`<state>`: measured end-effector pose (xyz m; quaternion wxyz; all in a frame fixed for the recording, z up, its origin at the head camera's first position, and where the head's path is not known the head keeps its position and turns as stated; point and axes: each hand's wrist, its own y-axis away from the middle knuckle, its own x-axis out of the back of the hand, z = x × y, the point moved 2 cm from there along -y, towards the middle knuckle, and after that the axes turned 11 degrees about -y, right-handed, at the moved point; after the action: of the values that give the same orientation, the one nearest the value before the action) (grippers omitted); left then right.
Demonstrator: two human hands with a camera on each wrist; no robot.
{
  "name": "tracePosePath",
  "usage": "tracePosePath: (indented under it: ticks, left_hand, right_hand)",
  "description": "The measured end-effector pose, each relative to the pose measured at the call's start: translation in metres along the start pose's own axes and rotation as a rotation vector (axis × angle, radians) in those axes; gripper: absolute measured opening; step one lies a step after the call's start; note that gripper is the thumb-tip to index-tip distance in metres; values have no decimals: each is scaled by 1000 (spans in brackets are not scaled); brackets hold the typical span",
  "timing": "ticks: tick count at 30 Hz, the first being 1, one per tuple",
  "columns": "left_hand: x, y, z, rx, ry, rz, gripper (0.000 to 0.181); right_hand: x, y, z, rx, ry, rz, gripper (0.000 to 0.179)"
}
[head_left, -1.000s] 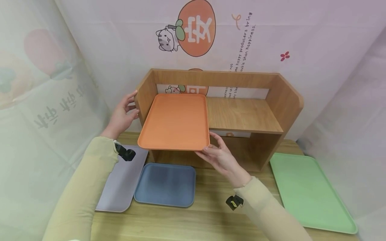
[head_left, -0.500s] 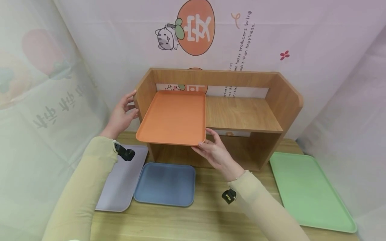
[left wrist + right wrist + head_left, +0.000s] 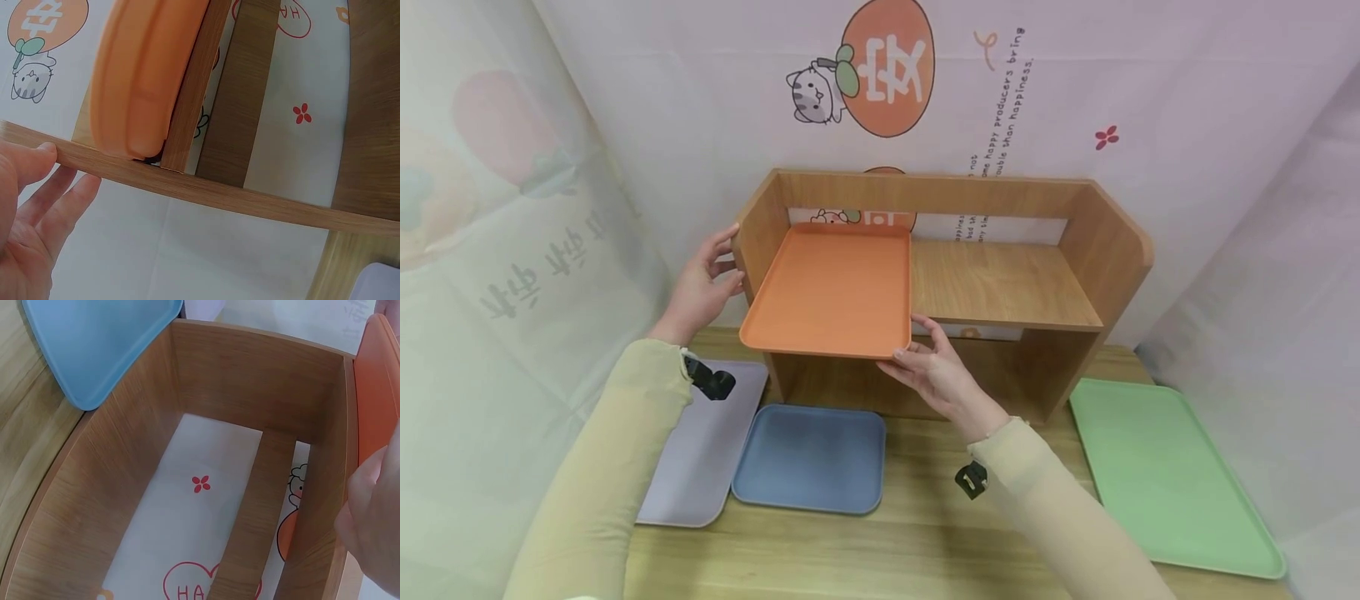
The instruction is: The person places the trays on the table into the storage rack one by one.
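An orange tray (image 3: 831, 292) lies on the left part of the upper board of a wooden desk shelf (image 3: 1000, 283), its front end jutting past the board. My right hand (image 3: 943, 379) grips the tray's front right corner, thumb at the rim and fingers at the side and underneath. With its fingertips around the front edge of the left side panel, my left hand (image 3: 700, 287) holds the shelf. The left wrist view shows the panel (image 3: 206, 197) between the digits of that hand (image 3: 37, 212), and the tray's edge (image 3: 134, 81) close to it.
A blue tray (image 3: 808, 458) lies on the wooden table (image 3: 910, 533) in front of the shelf. To its left is a pale purple tray (image 3: 700, 467), partly under my left forearm. A green tray (image 3: 1180, 475) lies at the right. Printed cloth (image 3: 1037, 100) hangs behind.
The orange tray has slid back and slightly left on the upper board, my right hand moving with it. Most of this came in the first half second. My left hand stays put.
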<state>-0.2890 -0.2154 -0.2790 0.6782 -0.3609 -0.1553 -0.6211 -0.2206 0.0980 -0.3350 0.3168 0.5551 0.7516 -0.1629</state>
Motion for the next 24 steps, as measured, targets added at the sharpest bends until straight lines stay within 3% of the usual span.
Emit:
tracePosePath:
  ticks: [12,24]
  left_hand:
    - [0,-2,-2,16,-3,-10,69]
    - [0,-4,-3,2,2,-5,69]
  right_hand:
    - [7,3,-1,-10,-26,-18,65]
    - [39,18,-3,-26,-48,5,53]
